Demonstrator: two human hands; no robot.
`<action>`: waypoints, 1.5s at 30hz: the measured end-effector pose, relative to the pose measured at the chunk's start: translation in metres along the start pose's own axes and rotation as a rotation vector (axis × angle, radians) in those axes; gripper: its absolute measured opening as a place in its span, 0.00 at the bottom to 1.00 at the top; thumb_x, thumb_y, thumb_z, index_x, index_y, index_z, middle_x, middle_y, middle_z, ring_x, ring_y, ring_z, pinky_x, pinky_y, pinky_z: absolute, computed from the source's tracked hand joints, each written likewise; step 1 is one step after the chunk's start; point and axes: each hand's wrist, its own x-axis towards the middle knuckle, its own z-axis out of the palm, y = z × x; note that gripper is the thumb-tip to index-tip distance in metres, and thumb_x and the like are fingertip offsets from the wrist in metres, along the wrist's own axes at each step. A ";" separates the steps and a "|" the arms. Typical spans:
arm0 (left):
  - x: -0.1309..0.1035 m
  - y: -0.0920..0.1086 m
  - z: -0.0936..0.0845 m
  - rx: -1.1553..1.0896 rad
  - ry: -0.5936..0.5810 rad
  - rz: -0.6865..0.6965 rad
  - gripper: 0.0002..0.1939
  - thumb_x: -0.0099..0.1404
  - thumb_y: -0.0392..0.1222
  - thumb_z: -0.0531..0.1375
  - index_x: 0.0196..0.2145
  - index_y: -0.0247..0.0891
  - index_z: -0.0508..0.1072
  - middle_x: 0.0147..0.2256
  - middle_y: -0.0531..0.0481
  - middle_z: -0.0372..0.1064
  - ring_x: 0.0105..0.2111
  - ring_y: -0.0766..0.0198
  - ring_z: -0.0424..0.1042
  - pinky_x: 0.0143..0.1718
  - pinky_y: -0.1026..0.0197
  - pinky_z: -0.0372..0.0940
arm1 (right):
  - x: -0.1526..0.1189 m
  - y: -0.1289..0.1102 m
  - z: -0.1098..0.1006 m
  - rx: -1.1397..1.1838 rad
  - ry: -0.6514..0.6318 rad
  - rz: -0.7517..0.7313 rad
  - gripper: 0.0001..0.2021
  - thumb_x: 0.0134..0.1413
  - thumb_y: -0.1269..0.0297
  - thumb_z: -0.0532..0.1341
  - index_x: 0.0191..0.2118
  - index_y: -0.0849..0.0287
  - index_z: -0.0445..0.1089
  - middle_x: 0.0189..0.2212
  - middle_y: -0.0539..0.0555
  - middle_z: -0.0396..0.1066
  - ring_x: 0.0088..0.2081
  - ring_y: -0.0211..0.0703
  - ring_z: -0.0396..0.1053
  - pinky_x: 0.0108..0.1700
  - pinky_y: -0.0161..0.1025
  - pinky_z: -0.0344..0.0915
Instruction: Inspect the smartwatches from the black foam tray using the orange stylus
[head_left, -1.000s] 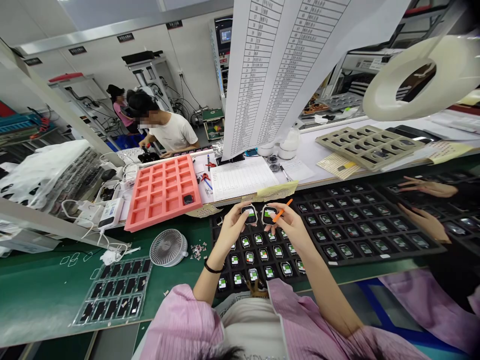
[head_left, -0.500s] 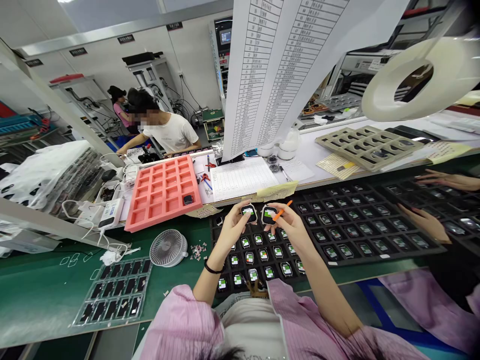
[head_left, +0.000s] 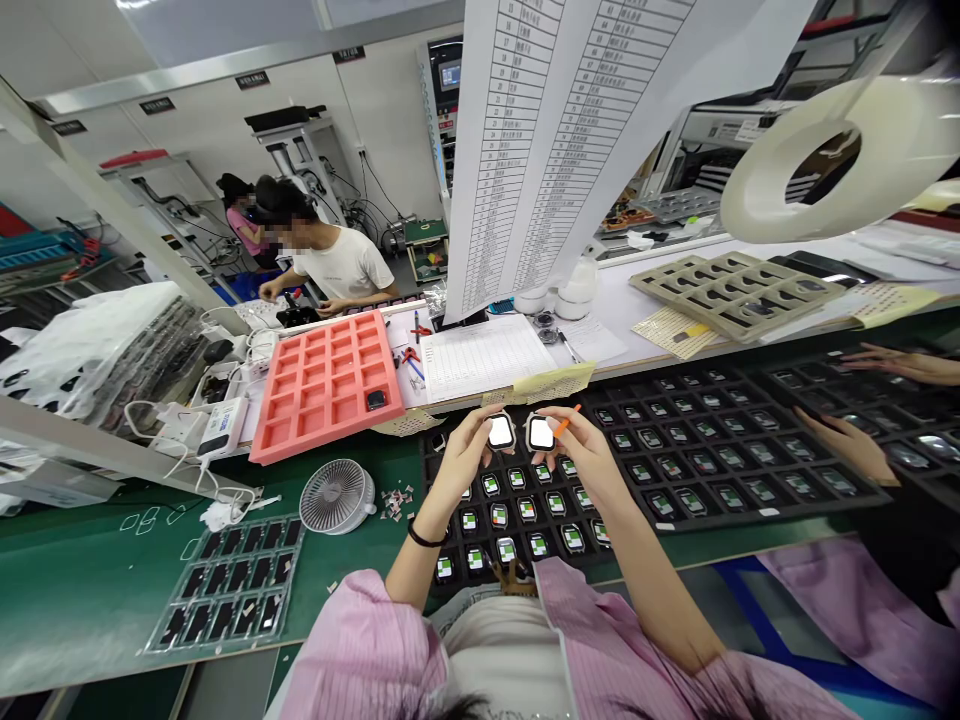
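Note:
My left hand [head_left: 468, 445] grips a smartwatch [head_left: 500, 431] without a strap, its screen lit plain white. Close beside it, a second smartwatch [head_left: 540, 432], also white-lit, is held in my right hand [head_left: 581, 447]. An orange stick-like tool [head_left: 568, 420] is tucked between the fingers of that same hand. Both watches hover over a black foam tray [head_left: 480, 585], where several watches [head_left: 573, 539] lie in rows with green and white screens.
Another black tray [head_left: 712, 510] of watches adjoins on the right, where a co-worker's hands [head_left: 847, 445] rest. Left of me are a small fan [head_left: 337, 496] and a clear tray [head_left: 289, 600]. A pink tray [head_left: 330, 385], a paper form [head_left: 487, 355] and a grey tray [head_left: 739, 295] occupy the shelf.
Both held watch screens have gone from a green-and-white pattern to plain white. My hands have barely moved. The person across the shelf has drawn an arm in.

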 end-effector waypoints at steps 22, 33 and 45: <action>-0.001 0.003 0.001 0.000 0.010 -0.002 0.19 0.66 0.52 0.56 0.46 0.36 0.73 0.28 0.50 0.67 0.21 0.71 0.63 0.19 0.68 0.53 | 0.001 0.003 -0.003 -0.010 0.037 -0.001 0.15 0.52 0.52 0.64 0.41 0.56 0.71 0.26 0.49 0.69 0.20 0.39 0.71 0.18 0.35 0.63; 0.000 0.000 0.000 -0.021 -0.070 0.063 0.22 0.61 0.49 0.62 0.50 0.37 0.68 0.47 0.43 0.68 0.34 0.65 0.70 0.37 0.61 0.71 | 0.005 0.011 -0.008 -0.048 0.000 -0.023 0.21 0.43 0.57 0.70 0.44 0.55 0.69 0.32 0.51 0.71 0.24 0.42 0.74 0.17 0.33 0.63; 0.001 0.000 0.005 -0.083 -0.037 0.018 0.18 0.59 0.49 0.63 0.44 0.36 0.72 0.36 0.47 0.68 0.31 0.67 0.67 0.28 0.66 0.69 | 0.002 0.003 0.000 -0.041 0.084 0.037 0.16 0.46 0.52 0.67 0.38 0.56 0.71 0.28 0.49 0.70 0.16 0.33 0.66 0.14 0.32 0.55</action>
